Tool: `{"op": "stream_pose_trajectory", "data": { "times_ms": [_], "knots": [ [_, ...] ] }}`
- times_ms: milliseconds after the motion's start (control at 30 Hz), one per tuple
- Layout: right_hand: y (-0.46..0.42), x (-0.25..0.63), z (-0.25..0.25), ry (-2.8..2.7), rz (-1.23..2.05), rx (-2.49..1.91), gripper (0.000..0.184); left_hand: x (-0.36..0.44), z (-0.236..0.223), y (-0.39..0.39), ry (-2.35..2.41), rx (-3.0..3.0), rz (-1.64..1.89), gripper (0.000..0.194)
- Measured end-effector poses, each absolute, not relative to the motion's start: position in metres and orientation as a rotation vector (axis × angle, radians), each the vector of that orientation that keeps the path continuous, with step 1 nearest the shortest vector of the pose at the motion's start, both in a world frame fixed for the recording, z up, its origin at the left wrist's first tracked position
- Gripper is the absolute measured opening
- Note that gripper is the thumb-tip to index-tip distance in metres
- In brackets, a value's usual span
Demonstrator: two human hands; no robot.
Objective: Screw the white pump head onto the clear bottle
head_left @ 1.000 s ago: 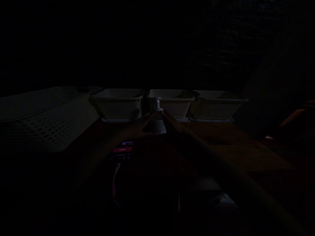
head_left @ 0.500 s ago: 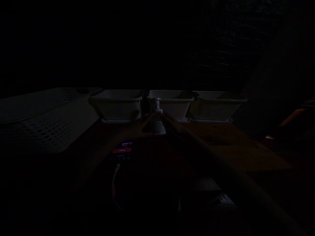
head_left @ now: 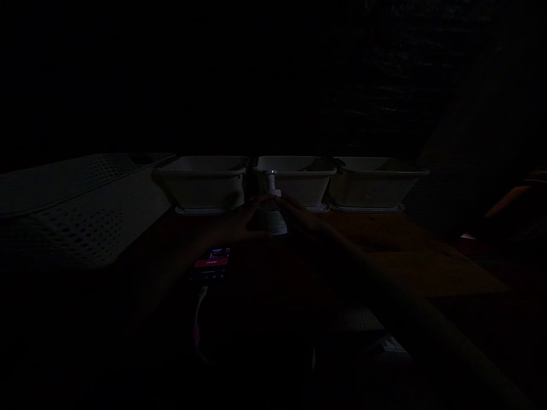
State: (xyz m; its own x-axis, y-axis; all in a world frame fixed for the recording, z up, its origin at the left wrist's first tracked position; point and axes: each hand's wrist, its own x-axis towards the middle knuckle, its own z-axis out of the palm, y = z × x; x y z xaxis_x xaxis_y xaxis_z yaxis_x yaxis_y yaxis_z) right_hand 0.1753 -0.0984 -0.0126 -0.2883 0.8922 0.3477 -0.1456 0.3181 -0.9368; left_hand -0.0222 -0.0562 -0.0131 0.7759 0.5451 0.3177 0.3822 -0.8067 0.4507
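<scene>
The head view is very dark. A small white bottle (head_left: 277, 221) with a narrow white pump-like top (head_left: 272, 181) stands upright near the middle of a wooden table. My left hand (head_left: 248, 222) is around its left side, thumb and fingers curved about the body. From the right, my right hand (head_left: 301, 216) reaches the bottle's shoulder with its fingertips. The exact finger contact is hard to make out in the gloom. Below my left hand a lit phone (head_left: 211, 264) lies with a cable (head_left: 198, 313) plugged in.
Behind the bottle stand three pale tubs, left (head_left: 207, 191), middle (head_left: 307, 188) and right (head_left: 371, 191). A large white perforated basket (head_left: 85, 222) is at the left. Bare wooden tabletop (head_left: 410, 256) shows at the right. Another person's limb (head_left: 508, 199) is dimly visible at the far right.
The view has dimmed slightly. The hands and the bottle hold nearly the same place.
</scene>
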Motion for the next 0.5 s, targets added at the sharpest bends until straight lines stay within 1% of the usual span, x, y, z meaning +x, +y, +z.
{"op": "stream_pose_trajectory", "data": {
  "times_ms": [100, 200, 300, 367, 500],
  "knots": [
    [-0.097, 0.178, -0.015, -1.514, 1.224, -0.72, 0.031, -0.021, -0.014, -0.058, 0.696, 2.578, 0.651, 0.095],
    [-0.089, 0.184, -0.017, -1.527, 1.241, -0.72, 0.026, -0.021, -0.017, -0.058, 0.715, 2.548, 0.658, 0.108],
    [-0.076, 0.19, -0.022, -1.557, 1.271, -0.738, 0.028, -0.02, -0.019, -0.057, 0.735, 2.559, 0.7, 0.118],
    [-0.068, 0.193, -0.025, -1.586, 1.275, -0.747, 0.033, -0.02, -0.019, -0.056, 0.731, 2.604, 0.724, 0.117],
    [-0.058, 0.199, -0.032, -1.703, 1.149, -0.748, 0.039, -0.021, -0.019, -0.054, 0.707, 2.741, 0.739, 0.104]
  ]
}}
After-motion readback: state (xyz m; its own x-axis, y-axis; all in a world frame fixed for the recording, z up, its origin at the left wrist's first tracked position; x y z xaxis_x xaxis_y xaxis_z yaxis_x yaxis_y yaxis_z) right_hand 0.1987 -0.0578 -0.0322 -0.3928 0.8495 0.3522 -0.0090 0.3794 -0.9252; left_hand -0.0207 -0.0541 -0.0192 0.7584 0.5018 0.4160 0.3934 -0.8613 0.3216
